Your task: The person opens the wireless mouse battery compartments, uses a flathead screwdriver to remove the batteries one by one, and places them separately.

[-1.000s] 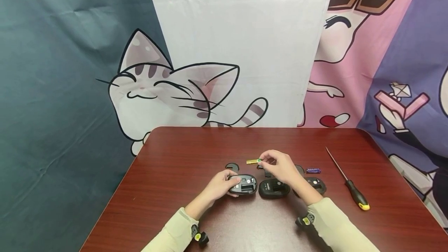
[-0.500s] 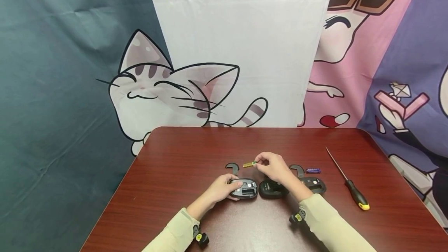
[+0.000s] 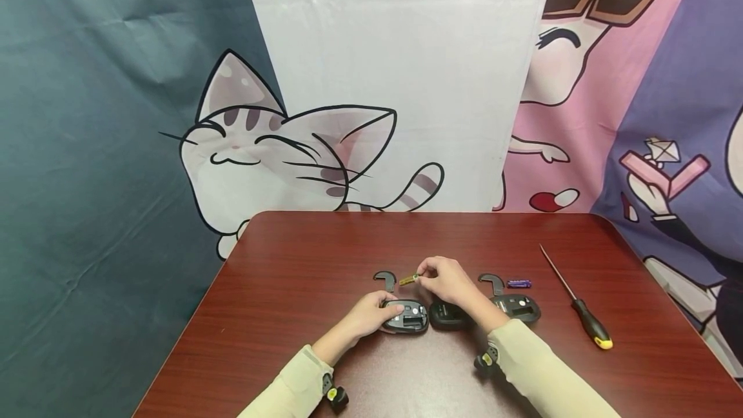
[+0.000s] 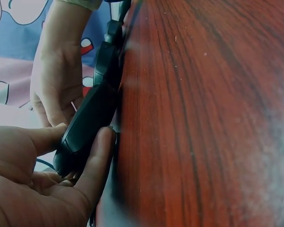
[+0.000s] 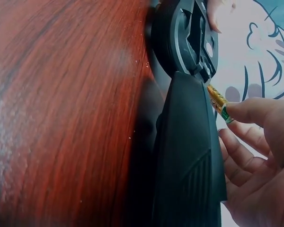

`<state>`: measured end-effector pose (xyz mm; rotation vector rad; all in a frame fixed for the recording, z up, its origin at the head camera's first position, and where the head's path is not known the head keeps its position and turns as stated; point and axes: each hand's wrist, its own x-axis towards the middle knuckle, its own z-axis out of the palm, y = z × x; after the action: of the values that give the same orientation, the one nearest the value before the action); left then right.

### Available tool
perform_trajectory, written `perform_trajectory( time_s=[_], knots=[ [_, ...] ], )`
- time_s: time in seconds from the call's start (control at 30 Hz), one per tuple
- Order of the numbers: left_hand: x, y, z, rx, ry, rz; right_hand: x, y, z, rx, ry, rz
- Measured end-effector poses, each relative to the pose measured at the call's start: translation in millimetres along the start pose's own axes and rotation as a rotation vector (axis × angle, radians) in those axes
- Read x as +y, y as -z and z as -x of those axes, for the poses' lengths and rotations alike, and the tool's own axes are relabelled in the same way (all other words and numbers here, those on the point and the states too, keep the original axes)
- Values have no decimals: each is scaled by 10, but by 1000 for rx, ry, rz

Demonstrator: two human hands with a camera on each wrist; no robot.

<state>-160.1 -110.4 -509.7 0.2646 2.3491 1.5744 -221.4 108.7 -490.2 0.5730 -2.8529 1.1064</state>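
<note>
Three black computer mice lie upside down in a row on the dark red table (image 3: pixel 302 257). My left hand (image 3: pixel 371 311) grips the left mouse (image 3: pixel 407 317) by its side, thumb and fingers round it (image 4: pixel 85 127). Its battery bay is open. My right hand (image 3: pixel 444 279) pinches a green-and-gold battery (image 3: pixel 409 279) by one end, just above and behind the left mouse; the battery (image 5: pixel 218 103) shows past the middle mouse (image 5: pixel 187 156). The middle mouse (image 3: pixel 448 316) lies under my right wrist. The right mouse (image 3: pixel 516 306) lies untouched.
Two curved black battery covers (image 3: pixel 386 278) (image 3: pixel 493 282) lie behind the mice. A purple battery (image 3: pixel 519 284) lies near the right cover. A screwdriver (image 3: pixel 574 302) with a black-and-yellow handle lies at the right. Printed cloth hangs behind the table.
My right hand has carried the battery leftwards and down, from behind the middle mouse to just above the left mouse. My left hand keeps its hold on the left mouse.
</note>
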Motion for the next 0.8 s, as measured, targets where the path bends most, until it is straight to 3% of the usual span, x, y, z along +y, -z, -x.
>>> perform_trajectory(
  time_s=[0.23,0.47,0.7,0.8],
  knots=[
    [10,-6,-15,26,-4,-64,-17,-43,-19,-5,-24,57],
    [15,-29,-48,-8,23,1,-31,-77,-37,-30,-45,169],
    [31,-14,-56,23,-12,-201,-37,-84,-32,-58,-64,286],
    [66,-7,-51,51,-45,-373,-30,-91,-29,-65,-75,304]
  ],
)
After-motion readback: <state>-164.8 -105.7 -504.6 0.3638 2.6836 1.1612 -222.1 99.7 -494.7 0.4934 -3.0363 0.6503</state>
